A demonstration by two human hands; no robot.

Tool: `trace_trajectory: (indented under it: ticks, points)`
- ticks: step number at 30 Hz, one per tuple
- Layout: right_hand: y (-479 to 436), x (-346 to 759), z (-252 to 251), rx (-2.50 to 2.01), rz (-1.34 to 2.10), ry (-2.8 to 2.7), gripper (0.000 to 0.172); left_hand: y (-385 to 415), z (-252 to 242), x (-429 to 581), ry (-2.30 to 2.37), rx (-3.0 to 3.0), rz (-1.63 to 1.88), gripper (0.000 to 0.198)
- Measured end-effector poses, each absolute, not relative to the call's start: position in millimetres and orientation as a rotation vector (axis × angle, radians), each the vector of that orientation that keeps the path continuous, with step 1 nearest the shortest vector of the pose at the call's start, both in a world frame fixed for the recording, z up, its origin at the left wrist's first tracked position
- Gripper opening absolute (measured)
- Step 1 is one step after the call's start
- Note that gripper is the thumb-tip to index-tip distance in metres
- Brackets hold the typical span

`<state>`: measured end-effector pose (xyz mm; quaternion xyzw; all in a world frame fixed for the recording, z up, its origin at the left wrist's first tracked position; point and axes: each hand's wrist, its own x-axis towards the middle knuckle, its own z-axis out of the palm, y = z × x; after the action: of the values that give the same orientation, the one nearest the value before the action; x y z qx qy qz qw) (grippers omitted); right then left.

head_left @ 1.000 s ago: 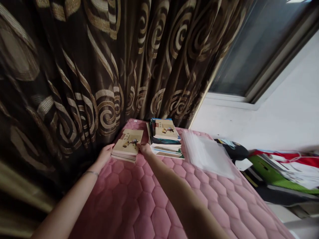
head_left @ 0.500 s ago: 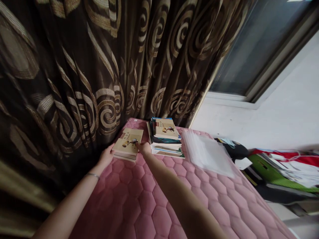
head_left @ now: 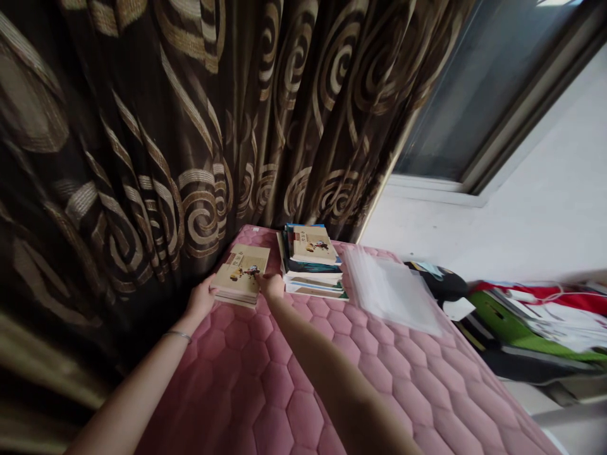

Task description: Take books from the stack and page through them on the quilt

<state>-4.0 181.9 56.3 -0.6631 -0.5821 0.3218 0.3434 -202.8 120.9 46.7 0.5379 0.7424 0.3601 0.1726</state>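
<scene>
A small stack of cream-covered books lies flat on the pink quilted mattress, near its far left corner. Dark figures are printed on the top cover. My left hand grips the stack's left edge, its fingertips partly hidden by the books. At the opposite edge my right hand pinches the near right side, thumb toward the cover. Just right of that hand stands a taller pile of books, topped by a similar cream book.
Right of the pile lie clear plastic sleeves. A patterned dark curtain hangs along the left and back. Beyond the mattress's right edge sit a green item, a black bag and papers. A window is at upper right.
The view has shifted slightly, so everything sits a little further left. Both hands keep their places on the stack, which shows no clear movement on the mattress.
</scene>
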Motion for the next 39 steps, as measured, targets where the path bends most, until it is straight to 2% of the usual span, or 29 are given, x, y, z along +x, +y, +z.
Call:
trace_trajectory:
  ticks: [6,11,13,16,20,23,27,33,37,39]
  points:
    - [178,-5,56,-1.669,0.836,-1.561,0.031,116,47,-196,2.167,1.548,1.042,0.049]
    - [147,18,53,-1.483,0.834,-1.697,0.034,85,37,-153,2.351,1.512,1.251,0.062]
    - [121,43,47,-1.408,0.814,-1.759,0.030,64,30,-121,2.499,1.617,1.299,0.055]
    - [77,97,37,-1.211,0.671,-1.965,0.027,32,24,-67,2.376,1.934,1.012,0.041]
    - [30,179,26,-1.174,0.306,-2.242,0.030,4,20,-2,2.054,2.213,0.683,0.038]
    - [8,224,18,-1.278,0.135,-2.303,0.032,-1,17,29,1.915,2.339,0.626,0.038]
    - [-7,246,14,-1.331,0.107,-2.314,0.038,4,4,45,1.947,2.446,0.608,0.042]
    - [34,237,45,-1.290,0.259,-2.148,0.028,13,-20,38,1.922,2.626,0.757,0.043]
    - [105,225,84,-1.363,0.065,-2.074,0.022,13,-16,35,1.943,2.596,0.703,0.041]
    - [141,217,100,-1.537,-0.077,-2.082,0.025,12,-9,34,1.947,2.550,0.643,0.041]
